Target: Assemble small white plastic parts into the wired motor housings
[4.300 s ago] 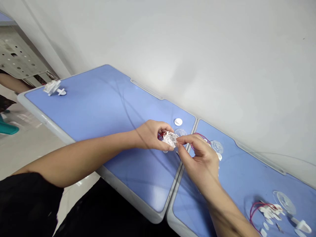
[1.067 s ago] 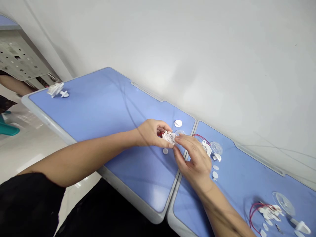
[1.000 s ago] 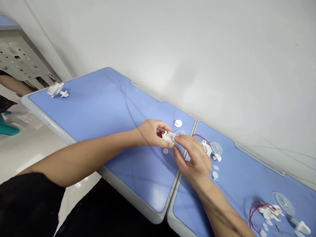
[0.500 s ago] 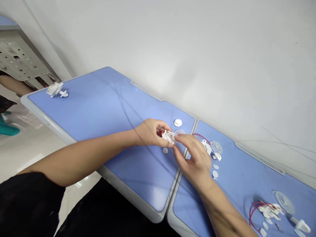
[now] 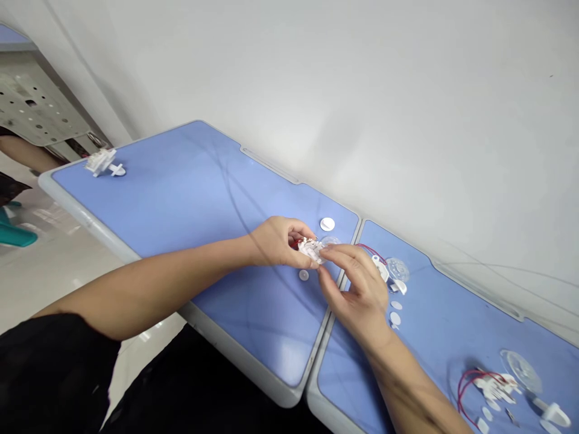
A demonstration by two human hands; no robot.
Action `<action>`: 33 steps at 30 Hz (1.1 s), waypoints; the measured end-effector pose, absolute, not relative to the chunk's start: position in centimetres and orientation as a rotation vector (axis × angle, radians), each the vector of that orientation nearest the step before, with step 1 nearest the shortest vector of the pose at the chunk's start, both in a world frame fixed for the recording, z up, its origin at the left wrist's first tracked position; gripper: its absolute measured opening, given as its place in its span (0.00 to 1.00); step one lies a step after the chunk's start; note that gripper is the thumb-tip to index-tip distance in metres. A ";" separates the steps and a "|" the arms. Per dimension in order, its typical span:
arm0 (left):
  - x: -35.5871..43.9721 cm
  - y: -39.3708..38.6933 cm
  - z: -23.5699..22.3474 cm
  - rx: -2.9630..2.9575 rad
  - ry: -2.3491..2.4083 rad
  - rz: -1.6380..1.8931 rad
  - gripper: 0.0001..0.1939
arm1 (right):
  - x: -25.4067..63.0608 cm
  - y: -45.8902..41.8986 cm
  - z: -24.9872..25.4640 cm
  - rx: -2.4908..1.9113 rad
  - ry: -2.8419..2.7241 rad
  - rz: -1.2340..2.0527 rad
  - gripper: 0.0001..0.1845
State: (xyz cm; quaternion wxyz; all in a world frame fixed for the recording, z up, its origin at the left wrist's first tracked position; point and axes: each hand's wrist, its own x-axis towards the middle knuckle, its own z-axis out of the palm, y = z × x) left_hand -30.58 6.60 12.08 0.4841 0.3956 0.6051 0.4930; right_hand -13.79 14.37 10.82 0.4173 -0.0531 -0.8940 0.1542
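Just beside the seam of two blue tables (image 5: 235, 349), small white plastic part (image 5: 311, 249) with red wire (image 5: 296, 243), pinched in left hand (image 5: 277, 242) fingertips, right hand (image 5: 357, 295) fingers pressed against it. Real risk: fingers slipping on smooth plastic, part dropped, wire snagged, nearby white disc (image 5: 304, 275) knocked aside.

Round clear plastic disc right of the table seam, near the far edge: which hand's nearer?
Right hand is nearer, just left of the round clear plastic disc. Left hand is farther, on the other side of the table seam.
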 end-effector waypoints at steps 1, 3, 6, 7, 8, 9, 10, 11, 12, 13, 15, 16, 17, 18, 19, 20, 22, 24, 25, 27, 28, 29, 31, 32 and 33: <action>-30.6 6.6 12.0 0.973 1.474 1.203 0.23 | -13.7 14.4 10.9 -0.140 -2.246 0.407 0.16; -30.7 6.6 11.8 1.013 1.468 1.200 0.24 | -13.5 14.6 11.2 -0.171 -2.255 0.473 0.16; -30.9 6.4 11.5 1.124 1.485 1.184 0.26 | -13.3 15.0 11.6 -0.225 -2.264 0.534 0.13; -31.0 6.4 11.5 1.173 1.506 1.181 0.26 | -13.4 15.1 11.6 -0.233 -2.268 0.518 0.12; -31.0 6.3 11.4 1.223 1.530 1.179 0.26 | -13.4 15.2 11.6 -0.230 -2.274 0.483 0.11; -31.0 6.3 11.4 1.272 1.555 1.176 0.26 | -13.5 15.3 11.6 -0.222 -2.281 0.437 0.10; -31.0 6.2 11.5 1.318 1.577 1.168 0.25 | -13.6 15.4 11.5 -0.216 -2.290 0.393 0.09; -31.0 6.2 11.5 1.358 1.593 1.159 0.25 | -13.6 15.5 11.4 -0.214 -2.298 0.357 0.08; -31.0 6.2 11.6 1.390 1.606 1.153 0.24 | -13.7 15.6 11.3 -0.219 -2.306 0.333 0.08; -31.1 6.1 11.7 1.414 1.619 1.148 0.24 | -13.7 15.6 11.2 -0.227 -2.313 0.318 0.08; -31.1 6.1 11.9 1.452 1.644 1.134 0.24 | -13.7 15.6 11.2 -0.240 -2.328 0.298 0.08; -31.1 6.1 12.0 1.467 1.657 1.124 0.24 | -13.6 15.6 11.2 -0.235 -2.339 0.277 0.08; -31.1 6.1 12.1 1.482 1.672 1.110 0.24 | -13.6 15.6 11.2 -0.226 -2.352 0.249 0.08; -31.1 6.0 12.1 1.497 1.688 1.092 0.24 | -13.6 15.6 11.2 -0.212 -2.366 0.220 0.08; -31.0 6.0 12.1 1.511 1.701 1.075 0.24 | -13.6 15.6 11.2 -0.203 -2.378 0.197 0.08; -31.0 6.1 12.1 1.521 1.709 1.062 0.24 | -13.6 15.6 11.2 -0.197 -2.388 0.183 0.08; -31.0 6.1 12.0 1.537 1.705 1.044 0.24 | -13.6 15.5 11.2 -0.189 -2.403 0.187 0.08; -31.0 6.1 11.8 1.546 1.690 1.039 0.25 | -13.6 15.5 11.1 -0.186 -2.410 0.215 0.08; -30.9 6.2 11.8 1.547 1.684 1.039 0.25 | -13.6 15.5 11.1 -0.186 -2.413 0.232 0.08; -30.9 6.2 11.7 1.546 1.688 1.036 0.25 | -13.6 15.5 11.1 -0.184 -2.422 0.266 0.08; -30.9 6.2 11.8 1.547 1.692 1.030 0.25 | -13.6 15.5 11.1 -0.185 -2.428 0.280 0.08; -30.9 6.1 11.8 1.552 1.698 1.022 0.24 | -13.6 15.5 11.0 -0.187 -2.436 0.292 0.07; -31.0 6.1 11.8 1.571 1.709 1.001 0.24 | -13.5 15.6 11.0 -0.196 -2.460 0.306 0.07; -31.0 6.1 11.8 1.584 1.712 0.994 0.24 | -13.5 15.7 11.0 -0.204 -2.473 0.305 0.06; -31.0 6.1 11.9 1.598 1.711 0.988 0.23 | -13.5 15.7 11.0 -0.212 -2.485 0.301 0.06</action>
